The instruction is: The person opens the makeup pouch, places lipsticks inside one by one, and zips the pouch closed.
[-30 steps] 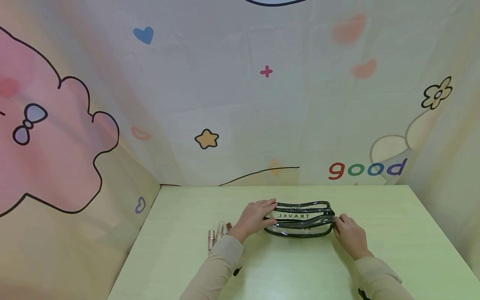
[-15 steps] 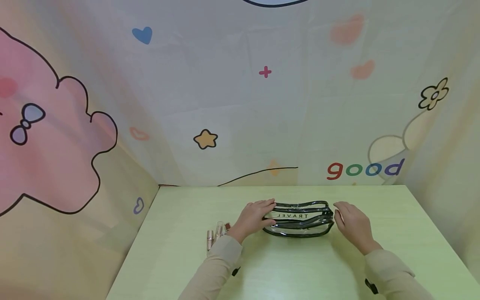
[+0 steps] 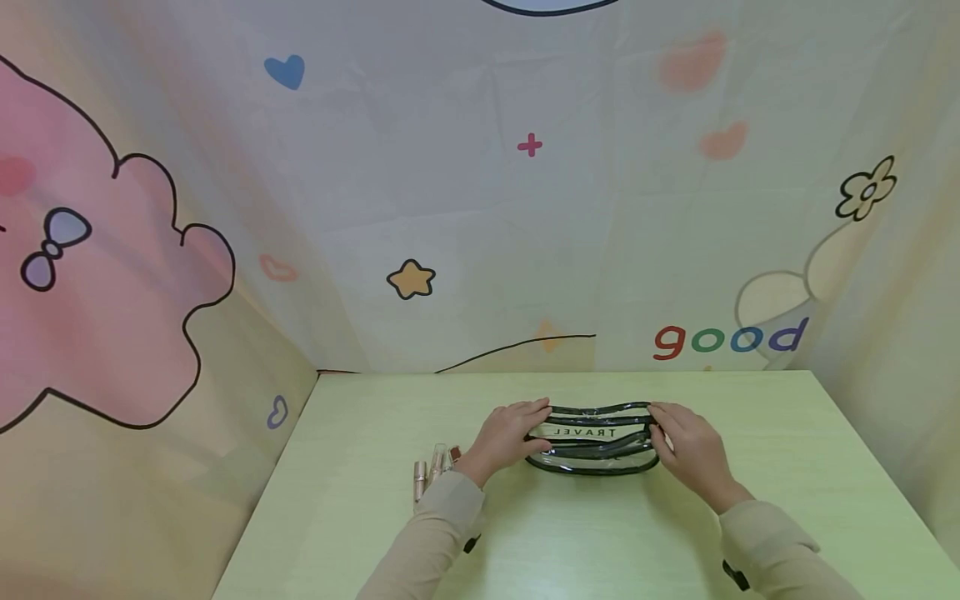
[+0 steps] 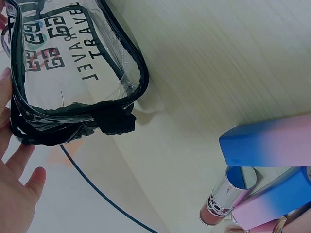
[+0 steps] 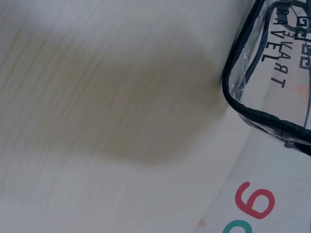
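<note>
Left hand (image 3: pixel 501 435) and right hand (image 3: pixel 696 450), barely curled, are bracing a clear pouch (image 3: pixel 592 462) near the far worktop edge (image 3: pixel 480 377), risking it buckling (looks floppy) from uneven squeezing.

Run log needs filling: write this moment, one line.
left grip: on clear pouch, left end | right grip: on right end | lipstick tubes: left of pouch

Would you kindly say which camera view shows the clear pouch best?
The head view: the clear pouch shows nearly whole. The left wrist view shows one end larger, the rest cropped; the right wrist view, only a corner.
</note>
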A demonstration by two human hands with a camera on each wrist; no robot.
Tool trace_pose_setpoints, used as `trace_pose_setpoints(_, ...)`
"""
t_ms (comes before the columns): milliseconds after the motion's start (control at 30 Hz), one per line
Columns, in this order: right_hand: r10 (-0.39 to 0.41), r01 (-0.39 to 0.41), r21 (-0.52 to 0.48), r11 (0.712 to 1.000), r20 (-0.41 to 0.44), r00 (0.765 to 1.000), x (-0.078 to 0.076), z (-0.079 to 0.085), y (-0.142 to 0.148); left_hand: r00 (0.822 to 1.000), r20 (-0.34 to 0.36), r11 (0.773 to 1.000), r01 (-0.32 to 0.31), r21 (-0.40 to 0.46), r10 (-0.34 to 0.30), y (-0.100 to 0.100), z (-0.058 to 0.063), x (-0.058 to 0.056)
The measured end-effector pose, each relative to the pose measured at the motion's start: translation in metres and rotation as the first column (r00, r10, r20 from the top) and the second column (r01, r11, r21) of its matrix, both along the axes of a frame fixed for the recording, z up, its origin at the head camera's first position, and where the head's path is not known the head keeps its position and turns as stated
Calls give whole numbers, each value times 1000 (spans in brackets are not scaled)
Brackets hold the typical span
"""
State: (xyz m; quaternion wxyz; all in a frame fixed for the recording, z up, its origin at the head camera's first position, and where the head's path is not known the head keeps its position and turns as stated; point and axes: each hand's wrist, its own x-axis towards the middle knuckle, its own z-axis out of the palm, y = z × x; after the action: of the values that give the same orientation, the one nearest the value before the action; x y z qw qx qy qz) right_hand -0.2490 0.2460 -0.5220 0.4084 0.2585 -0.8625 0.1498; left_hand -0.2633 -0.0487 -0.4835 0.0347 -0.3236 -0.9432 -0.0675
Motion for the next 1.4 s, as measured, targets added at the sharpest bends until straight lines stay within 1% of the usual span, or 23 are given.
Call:
trace_pose_setpoints(167, 14, -14, -10, 1000, 30, 999, 1, -4, 0, 1000, 5, 1000, -4, -3, 4, 0, -1, 1)
trace_pose_setpoints(233, 12, -11, -17, 1000, 54, 998, 2, -5, 0, 1000, 2, 1000, -2, 0, 2, 0, -1, 1)
trace_pose_setpoints(400, 0, 5, -34, 999, 154, 988, 5, -9, 1, 1000, -1, 1000, 4, 9, -4, 0, -3, 1)
trace_pose_setpoints(567, -7, 24, -61, 998, 266, 964, 8, -11, 1, 1000, 14, 1000, 0, 13, 0, 0, -4, 0)
trace_pose_setpoints(700, -5, 31, -67, 997, 356, 935, 10, -11, 0, 999, 43, 1000, -5, 29, 4, 0, -3, 0)
trace_pose_setpoints(800, -3, 34, -69, 997, 407, 913, 11, -11, 0, 998, 62, 999, -9, 45, 6, 0, -4, 0)
trace_pose_setpoints(1000, 6, 42, -92, 995, 466, 885, 13, -11, -3, 997, 80, 998, -5, 63, 0, 0, -6, -2)
trace_pose_setpoints(1133, 10, 49, -109, 993, 487, 874, 14, -12, -4, 996, 89, 998, -8, 68, 2, 0, -6, -3)
trace_pose_setpoints(1267, 37, 41, -145, 989, 497, 867, 13, -12, -6, 994, 107, 998, -14, 69, 6, 1, -6, -3)
trace_pose_setpoints(1333, 51, 42, -167, 985, 514, 856, 12, -12, -7, 993, 115, 998, -16, 67, 9, 1, -6, -3)
trace_pose_setpoints(1400, 71, 47, -200, 979, 544, 836, 12, -11, -9, 993, 119, 998, -18, 65, 10, 1, -5, -3)
